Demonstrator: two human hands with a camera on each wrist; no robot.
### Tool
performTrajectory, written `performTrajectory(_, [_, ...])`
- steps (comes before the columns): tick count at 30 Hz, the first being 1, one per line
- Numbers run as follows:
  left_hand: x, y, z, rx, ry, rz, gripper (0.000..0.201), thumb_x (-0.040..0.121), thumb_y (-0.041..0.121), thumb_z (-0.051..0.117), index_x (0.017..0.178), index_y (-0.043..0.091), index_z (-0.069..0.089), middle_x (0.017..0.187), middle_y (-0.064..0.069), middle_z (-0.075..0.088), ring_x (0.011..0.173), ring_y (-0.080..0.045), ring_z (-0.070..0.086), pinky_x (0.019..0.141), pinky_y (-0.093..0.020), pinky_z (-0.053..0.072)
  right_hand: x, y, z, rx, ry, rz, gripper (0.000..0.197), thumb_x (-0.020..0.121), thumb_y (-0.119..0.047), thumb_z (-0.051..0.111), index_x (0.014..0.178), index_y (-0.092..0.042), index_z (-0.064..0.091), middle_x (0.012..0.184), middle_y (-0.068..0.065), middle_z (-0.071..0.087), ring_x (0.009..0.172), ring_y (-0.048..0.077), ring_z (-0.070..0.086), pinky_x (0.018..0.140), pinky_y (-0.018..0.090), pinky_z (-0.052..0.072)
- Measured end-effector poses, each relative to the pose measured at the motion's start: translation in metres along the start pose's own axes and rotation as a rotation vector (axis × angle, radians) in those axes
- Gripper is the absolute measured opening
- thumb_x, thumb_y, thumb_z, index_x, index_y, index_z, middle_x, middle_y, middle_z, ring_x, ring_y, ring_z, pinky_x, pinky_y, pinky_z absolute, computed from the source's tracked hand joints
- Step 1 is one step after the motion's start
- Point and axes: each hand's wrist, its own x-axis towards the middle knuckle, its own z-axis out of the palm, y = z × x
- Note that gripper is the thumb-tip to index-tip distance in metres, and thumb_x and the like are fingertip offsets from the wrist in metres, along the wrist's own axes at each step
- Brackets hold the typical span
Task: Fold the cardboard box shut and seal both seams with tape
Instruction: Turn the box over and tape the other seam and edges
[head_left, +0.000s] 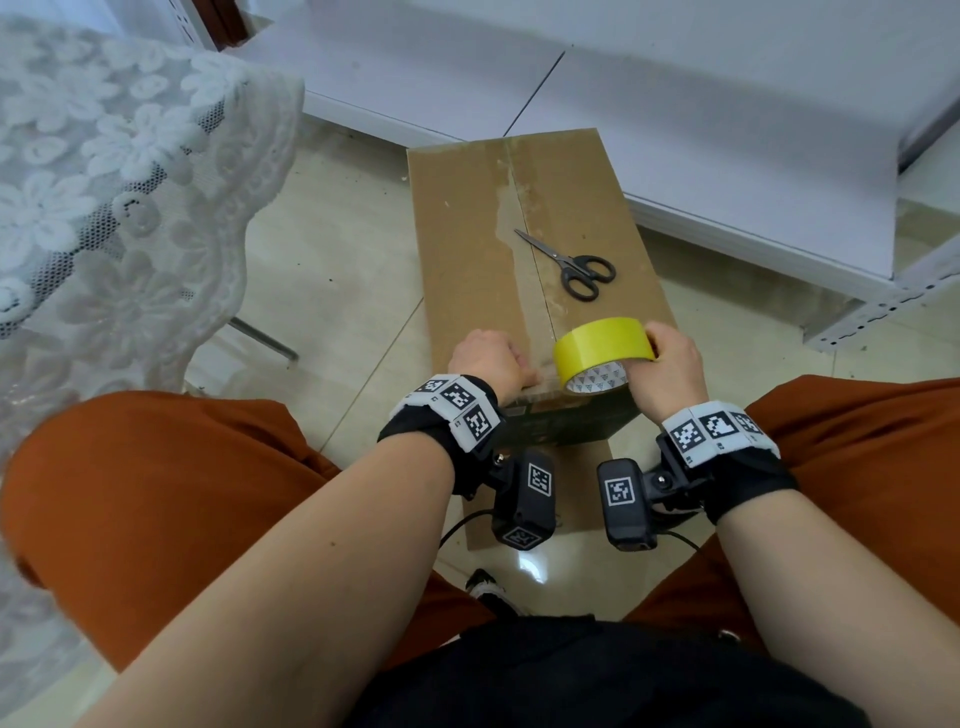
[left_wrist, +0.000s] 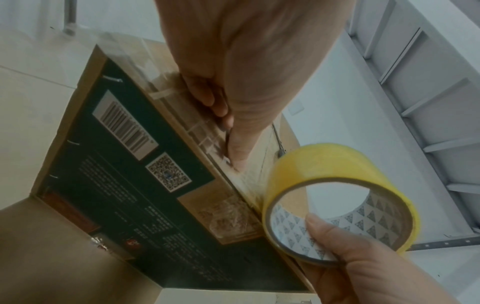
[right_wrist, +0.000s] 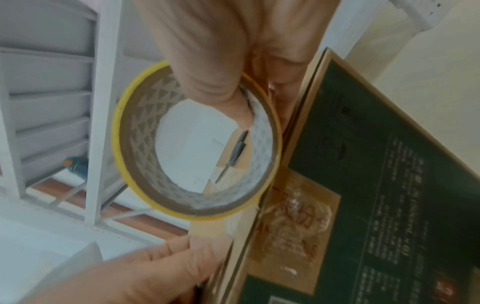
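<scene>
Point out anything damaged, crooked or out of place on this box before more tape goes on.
The cardboard box has a torn, ragged pale strip beside its centre seam, as if surface paper was ripped off. The scissors lie across that seam, in the tape's path. The tape roll looks fine.

left hand (head_left: 488, 361): fingers curled, tips pressed down at the box's near edge | right hand (head_left: 670, 366): thumb inside the tape roll, fingers over its outside | both forearms reached forward, wrists banded
</scene>
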Motion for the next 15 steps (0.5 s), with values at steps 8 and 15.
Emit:
performTrajectory(8, [0.0005,0.0010,0.0002,-0.018,-0.014,-0.010,0.016,0.080,0.029,0.074,0.079,0.019,0.062,0.098,-0.003,0.067,0.093,-0.020,0.064,0.086,-0.037,0.055,0.0010,0.0033,-0.0020,-0.011,0.007,-0.008,0.009,0.088,-0.001,0.050,0.084,0.005,0.056,0.081,0.019,0.057,0.075,0.025,0.049,0.055,0.027,0.033])
performTrajectory(15, [0.0002,0.0037,-0.0003,0.036,-0.012,-0.003,0.019,0.081,0.029,0.072,0.087,0.012,0.065,0.099,-0.007,0.068,0.093,-0.023,0.065,0.085,-0.038,0.055,-0.0017,0.0015,-0.0044,-0.072,0.000,0.011,0.007,0.087,-0.002,0.052,0.080,-0.003,0.052,0.075,0.008,0.050,0.073,0.022,0.046,0.053,0.026,0.030])
